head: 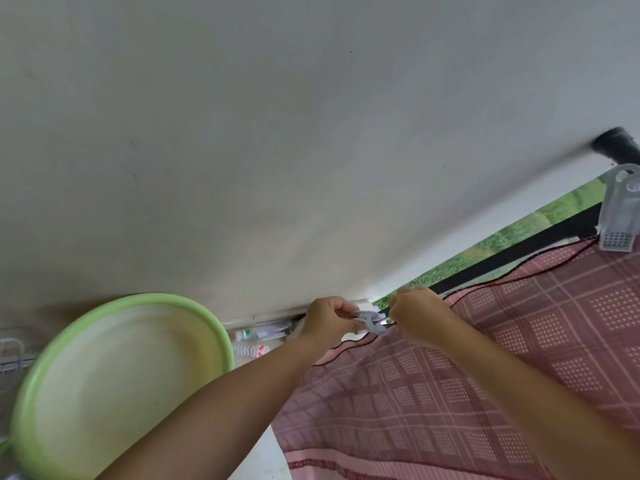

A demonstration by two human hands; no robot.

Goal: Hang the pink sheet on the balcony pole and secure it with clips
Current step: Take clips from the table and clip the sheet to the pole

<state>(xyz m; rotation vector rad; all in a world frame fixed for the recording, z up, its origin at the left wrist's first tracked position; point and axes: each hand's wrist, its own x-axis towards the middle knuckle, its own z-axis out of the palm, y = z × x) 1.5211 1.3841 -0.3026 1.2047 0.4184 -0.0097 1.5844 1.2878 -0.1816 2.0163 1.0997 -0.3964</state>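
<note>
The pink checked sheet (485,368) hangs over the black balcony pole (512,254), which runs up to the right. My left hand (327,318) pinches a grey clip (372,322) at the sheet's left top corner, where the pole end sits. My right hand (417,317) grips the sheet's top edge just right of that clip. A clear plastic clip (620,216) clamps the sheet onto the pole at the far right.
A light green basin (121,386) fills the lower left. Plastic bottles (256,341) lie along the wall base beyond it. The white wall or ceiling (277,133) covers the upper view. Green grass (502,244) shows beyond the pole.
</note>
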